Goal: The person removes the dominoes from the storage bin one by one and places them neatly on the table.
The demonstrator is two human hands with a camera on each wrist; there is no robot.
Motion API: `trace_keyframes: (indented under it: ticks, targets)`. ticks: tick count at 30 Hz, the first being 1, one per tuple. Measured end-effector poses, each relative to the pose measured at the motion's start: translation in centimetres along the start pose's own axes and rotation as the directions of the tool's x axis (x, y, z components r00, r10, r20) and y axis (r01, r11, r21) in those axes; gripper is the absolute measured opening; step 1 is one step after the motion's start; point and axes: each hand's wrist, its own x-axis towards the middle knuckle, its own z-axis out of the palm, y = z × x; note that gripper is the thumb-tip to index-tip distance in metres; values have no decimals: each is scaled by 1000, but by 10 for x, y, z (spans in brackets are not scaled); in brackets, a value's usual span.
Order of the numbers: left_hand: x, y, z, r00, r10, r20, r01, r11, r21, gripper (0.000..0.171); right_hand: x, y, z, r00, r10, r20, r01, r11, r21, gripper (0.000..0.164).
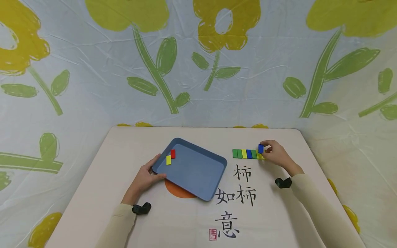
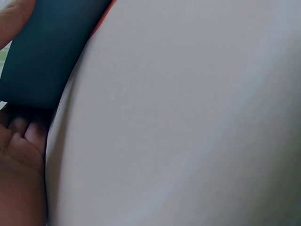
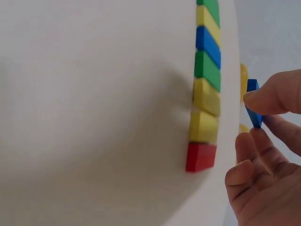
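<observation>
My right hand (image 1: 276,154) pinches a small blue block (image 1: 261,148) between thumb and fingers, raised above the right end of a row of coloured blocks. In the right wrist view, that row shows green, a yellow block (image 3: 207,97), blue, and a red block (image 3: 201,157) at the near end. Over on the left, my left hand (image 1: 144,179) grips the corner of a blue-grey tray (image 1: 195,168), thumb at the rim and fingers beneath. A red block (image 1: 173,154) and a yellow block (image 1: 168,160) lie touching inside the tray near that hand.
The pale table mat (image 1: 186,224) bears black brush characters (image 1: 227,225), a red seal print (image 1: 212,235) and an orange shape (image 1: 176,190) partly under the tray. Behind the table's far edge hangs a flower-printed cloth (image 1: 248,86).
</observation>
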Motion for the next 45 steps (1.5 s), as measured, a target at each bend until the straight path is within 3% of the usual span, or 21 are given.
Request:
trace_keyframes:
  ticks: [13, 23, 30, 34, 37, 41, 45]
  targets:
    - [-1, 1, 0, 1000, -6, 1, 6, 1000, -18, 89, -15, 34, -13, 994, 107, 31, -107, 994, -4, 48]
    - [0, 0, 0, 1000, 8, 1, -8, 1000, -13, 90, -15, 51, -15, 996, 85, 26, -84, 996, -41, 48]
    - [0, 1, 0, 1000, 4, 5, -3, 999, -33, 88, -14, 51, -10, 994, 95, 50, -92, 994, -59, 51]
    - [-9, 24, -3, 1000, -8, 18, 9, 1000, -25, 87, -13, 48, -9, 994, 100, 46, -97, 993, -65, 52]
    - [-10, 29, -3, 999, -23, 22, 23, 999, -23, 88, -13, 49, -8, 995, 94, 38, -91, 994, -67, 51]
    - [-3, 9, -1, 1000, -12, 12, 13, 999, -36, 88, -12, 51, -7, 996, 88, 33, -85, 994, -68, 52]
    - [-1, 4, -1, 1000, 9, 8, -8, 999, -35, 88, -13, 54, -5, 996, 90, 30, -87, 994, -71, 52]
